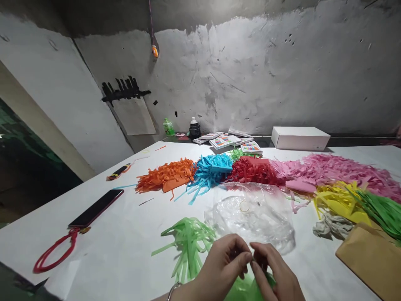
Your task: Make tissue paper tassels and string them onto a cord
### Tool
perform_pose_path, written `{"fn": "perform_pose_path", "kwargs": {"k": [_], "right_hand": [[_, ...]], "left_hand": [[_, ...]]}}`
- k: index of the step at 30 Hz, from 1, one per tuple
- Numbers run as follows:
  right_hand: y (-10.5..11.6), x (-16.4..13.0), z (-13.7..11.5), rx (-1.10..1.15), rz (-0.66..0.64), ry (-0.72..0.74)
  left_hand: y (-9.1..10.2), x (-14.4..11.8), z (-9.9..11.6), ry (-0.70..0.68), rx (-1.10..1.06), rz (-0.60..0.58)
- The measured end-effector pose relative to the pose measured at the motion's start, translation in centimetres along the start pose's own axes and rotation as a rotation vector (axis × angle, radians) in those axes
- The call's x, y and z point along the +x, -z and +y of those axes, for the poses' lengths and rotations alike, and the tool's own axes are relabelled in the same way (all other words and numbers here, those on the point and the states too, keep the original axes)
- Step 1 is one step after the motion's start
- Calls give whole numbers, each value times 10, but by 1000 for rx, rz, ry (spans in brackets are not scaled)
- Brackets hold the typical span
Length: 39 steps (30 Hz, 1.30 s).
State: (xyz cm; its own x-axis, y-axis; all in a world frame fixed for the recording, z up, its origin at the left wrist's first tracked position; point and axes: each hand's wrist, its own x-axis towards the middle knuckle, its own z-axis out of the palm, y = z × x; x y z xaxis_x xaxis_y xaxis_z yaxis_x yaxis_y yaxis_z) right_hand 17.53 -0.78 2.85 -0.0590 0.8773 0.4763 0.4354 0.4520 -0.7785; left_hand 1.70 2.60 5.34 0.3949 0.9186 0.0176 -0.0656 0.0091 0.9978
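My left hand (224, 261) and my right hand (277, 271) meet at the fingertips low in the view, both closed in a pinch. A tiny dark thing shows between the fingertips, too small to name. Light green tissue paper (244, 289) lies below the fingers, and part of it shows inside the curl of my right hand. Left of my left hand, a bunch of light green paper strips (191, 240) spreads on the white table (125, 251). Just beyond both hands lies a crumpled clear plastic bag (257, 213) with a thin ring (244, 206) on it.
Fringed paper heaps line the back: orange (169, 173), blue (213, 169), red (253, 171), pink (344, 171), yellow (338, 200) and green (380, 213). A phone (97, 207) lies left, a brown envelope (369, 255) right. A white box (299, 139) stands by the wall.
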Motion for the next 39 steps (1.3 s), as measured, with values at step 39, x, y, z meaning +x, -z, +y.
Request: {"fn": "perform_pose_path", "kwargs": {"k": [39], "right_hand": [[21,37,39,-171,-273,64]], "left_hand": [[10,46,7,-46,162,14]]}}
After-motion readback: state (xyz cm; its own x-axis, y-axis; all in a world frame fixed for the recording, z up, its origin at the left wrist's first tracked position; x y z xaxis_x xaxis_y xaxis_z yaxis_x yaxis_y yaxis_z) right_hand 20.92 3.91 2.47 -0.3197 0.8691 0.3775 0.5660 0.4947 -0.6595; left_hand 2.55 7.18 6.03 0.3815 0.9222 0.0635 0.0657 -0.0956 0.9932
